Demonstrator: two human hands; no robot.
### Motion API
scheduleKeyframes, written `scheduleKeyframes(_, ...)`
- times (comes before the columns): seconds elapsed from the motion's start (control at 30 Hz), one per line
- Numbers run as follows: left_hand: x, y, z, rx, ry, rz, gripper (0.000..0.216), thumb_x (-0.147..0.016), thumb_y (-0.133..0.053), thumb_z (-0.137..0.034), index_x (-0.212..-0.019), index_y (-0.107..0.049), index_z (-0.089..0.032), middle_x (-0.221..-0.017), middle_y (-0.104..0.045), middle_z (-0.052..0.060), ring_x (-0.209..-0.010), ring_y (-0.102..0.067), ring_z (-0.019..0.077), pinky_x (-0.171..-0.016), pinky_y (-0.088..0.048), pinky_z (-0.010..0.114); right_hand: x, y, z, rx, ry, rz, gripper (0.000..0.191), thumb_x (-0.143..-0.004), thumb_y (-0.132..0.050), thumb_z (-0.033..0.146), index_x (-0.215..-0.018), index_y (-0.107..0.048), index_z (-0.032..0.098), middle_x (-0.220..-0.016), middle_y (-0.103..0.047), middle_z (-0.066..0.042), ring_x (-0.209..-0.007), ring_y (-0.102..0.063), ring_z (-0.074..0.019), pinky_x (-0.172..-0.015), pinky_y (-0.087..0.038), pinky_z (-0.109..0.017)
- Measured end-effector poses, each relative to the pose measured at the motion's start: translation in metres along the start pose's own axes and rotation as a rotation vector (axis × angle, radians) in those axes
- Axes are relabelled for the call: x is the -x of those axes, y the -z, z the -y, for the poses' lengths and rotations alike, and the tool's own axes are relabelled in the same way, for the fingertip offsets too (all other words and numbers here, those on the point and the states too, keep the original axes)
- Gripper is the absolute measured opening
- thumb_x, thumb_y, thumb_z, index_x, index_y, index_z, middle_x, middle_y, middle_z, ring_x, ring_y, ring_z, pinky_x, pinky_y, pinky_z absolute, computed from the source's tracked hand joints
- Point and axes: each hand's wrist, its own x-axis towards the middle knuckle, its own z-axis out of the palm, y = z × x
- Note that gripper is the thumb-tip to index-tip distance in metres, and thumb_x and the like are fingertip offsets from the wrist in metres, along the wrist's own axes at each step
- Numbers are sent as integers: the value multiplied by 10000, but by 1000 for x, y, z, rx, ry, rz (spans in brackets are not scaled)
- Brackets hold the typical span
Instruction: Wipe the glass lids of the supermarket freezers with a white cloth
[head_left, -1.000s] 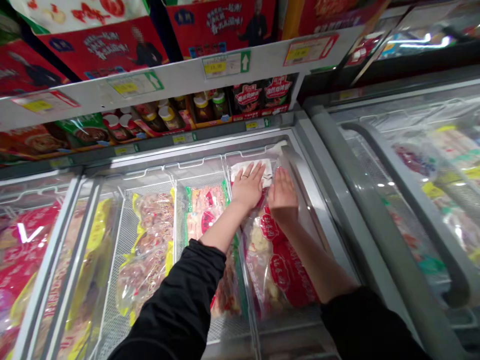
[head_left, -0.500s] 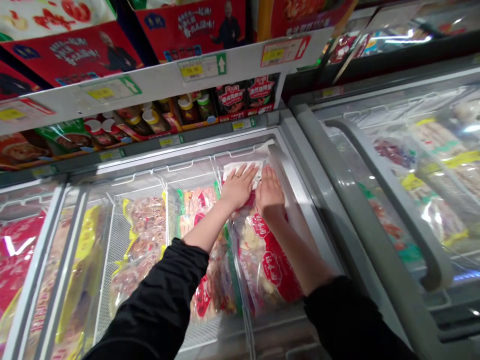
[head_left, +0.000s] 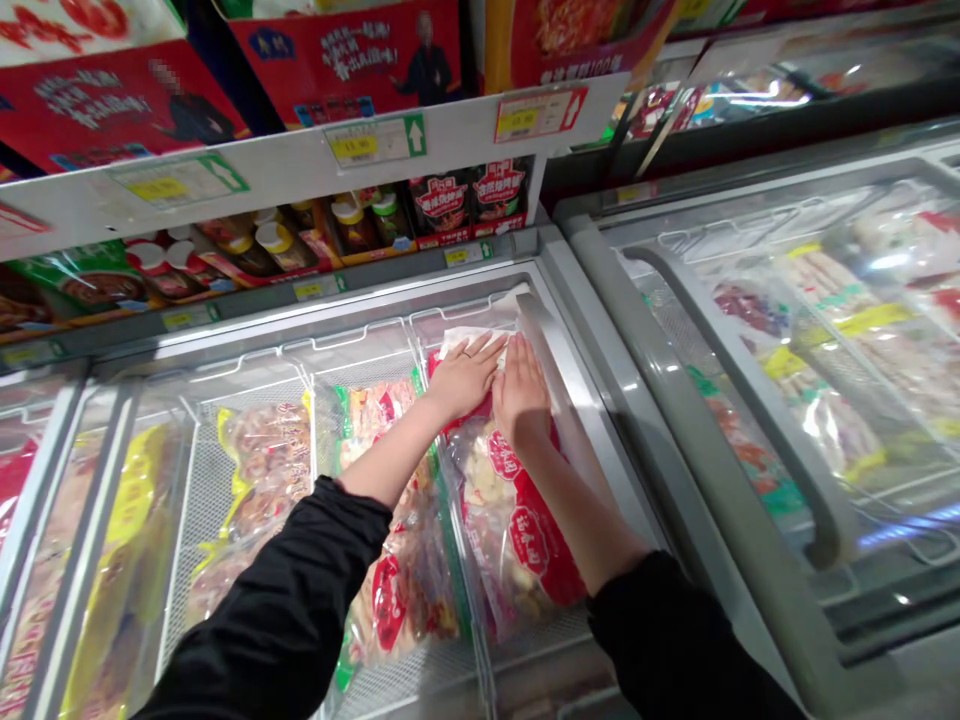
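Both my hands reach into an open chest freezer point(head_left: 577, 330). My left hand point(head_left: 461, 377), a ring on one finger, lies flat with fingers spread on a white package point(head_left: 461, 340) at the far end of the right-hand compartment. My right hand point(head_left: 519, 392) lies flat beside it, fingers stretched out, pressing on the same stack. Under my forearms lies a clear bag with red round labels point(head_left: 517, 520). Neither hand grips anything.
Wire dividers split the freezer; bags with green and red print point(head_left: 375, 420) and yellow-edged bags point(head_left: 262, 470) fill the compartments to the left. A second glass-lidded freezer point(head_left: 787, 350) stands at right. Above, a shelf point(head_left: 300, 165) carries price tags, jars and red boxes.
My view has drifted so everything sits further left and lower in frame. Both hands stay flat on the packages, my right hand now slightly closer to my left.
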Motion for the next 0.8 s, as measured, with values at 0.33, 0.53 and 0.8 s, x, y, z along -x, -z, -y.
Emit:
scheduleKeyframes(0.33,-35,17,13,59,109,-27,596,-1128,-286,-294,-1724,-306,-290,-1801,-272,-40,-1682,-219,185,-1380,-175,464,-1,0,-5,3,-5,31,662,-1066,-300,225,-1692,-321,11,-1751,-374,-192,-1647,-328,-289,-1342,-329,-491)
scheduleKeyframes(0.53,-33,20,17,61,95,-1,619,-1119,-281,-304,-1733,-282,-233,-1804,-262,-39,-1686,-201,187,-1387,-163,455,-2,8,1,-16,1,40,636,-1066,-318,207,-1652,-388,-28,-1738,-379,-223,-1621,-382,-296,-1351,-325,-482)
scheduleKeyframes(0.8,-69,19,12,62,172,-75,599,-1102,-295,-278,-1691,-396,-248,-1799,-290,-20,-1683,-223,228,-1380,-198,495,1,14,7,-46,13,-22,623,-1057,-339,160,-1657,-395,2,-1692,-456,-232,-1606,-413,-296,-1319,-388,-527)
